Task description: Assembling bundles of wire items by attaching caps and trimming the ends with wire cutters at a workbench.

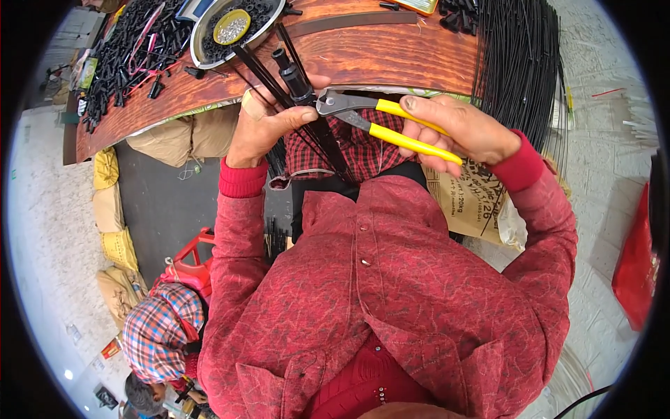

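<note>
My left hand (262, 129) is closed around a black cylindrical plastic fitting (299, 85) and several thin black rods (264, 75), held tilted over the near edge of the table. A tan bandage or tape patch (252, 105) sits on this hand near the thumb. In my right hand (457, 127) are pliers (412, 142) with yellow handles, their handles partly spread. Their dark jaws meet the side of the fitting next to my left thumb, by a small shiny metal bit (330, 102). Whether the jaws grip that bit I cannot tell.
On the wood-grain table (342, 52) stand a metal bowl (197, 56) of black parts with a small yellow dish (246, 19) inside, and a heap of black fittings (129, 66). Long black rods (516, 63) overhang the right end. Another person (160, 332) is at lower left.
</note>
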Available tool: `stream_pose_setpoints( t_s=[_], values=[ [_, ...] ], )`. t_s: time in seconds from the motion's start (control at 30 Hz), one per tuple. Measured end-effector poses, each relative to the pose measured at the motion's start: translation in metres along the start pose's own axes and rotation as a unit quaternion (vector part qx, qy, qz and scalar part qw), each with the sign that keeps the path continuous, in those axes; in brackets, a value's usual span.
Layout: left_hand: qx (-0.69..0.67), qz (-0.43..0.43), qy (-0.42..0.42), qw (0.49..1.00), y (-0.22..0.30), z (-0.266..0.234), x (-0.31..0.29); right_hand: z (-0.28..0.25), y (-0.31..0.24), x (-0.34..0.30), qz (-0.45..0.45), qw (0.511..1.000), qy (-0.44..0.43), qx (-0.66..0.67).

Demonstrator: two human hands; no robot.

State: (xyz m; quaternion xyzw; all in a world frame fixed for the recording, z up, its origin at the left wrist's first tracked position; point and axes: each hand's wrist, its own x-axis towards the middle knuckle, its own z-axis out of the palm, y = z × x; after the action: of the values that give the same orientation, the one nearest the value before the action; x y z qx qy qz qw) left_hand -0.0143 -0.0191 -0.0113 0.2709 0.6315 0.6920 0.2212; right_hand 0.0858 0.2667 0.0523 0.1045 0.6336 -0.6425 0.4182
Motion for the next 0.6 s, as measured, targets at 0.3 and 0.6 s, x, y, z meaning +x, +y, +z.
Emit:
stream_pose_setpoints(
  t_s=[0.3,0.6],
  values=[
    [0.034,-0.026,0.025,0.999,-0.002,0.002,0.002,0.009,0.018,0.011,-0.409,0.758,0.273,-0.429],
    [0.048,0.026,-0.032,0.998,0.001,0.004,0.004,-0.006,0.015,0.006,-0.010,1.000,-0.018,-0.003]
  ],
)
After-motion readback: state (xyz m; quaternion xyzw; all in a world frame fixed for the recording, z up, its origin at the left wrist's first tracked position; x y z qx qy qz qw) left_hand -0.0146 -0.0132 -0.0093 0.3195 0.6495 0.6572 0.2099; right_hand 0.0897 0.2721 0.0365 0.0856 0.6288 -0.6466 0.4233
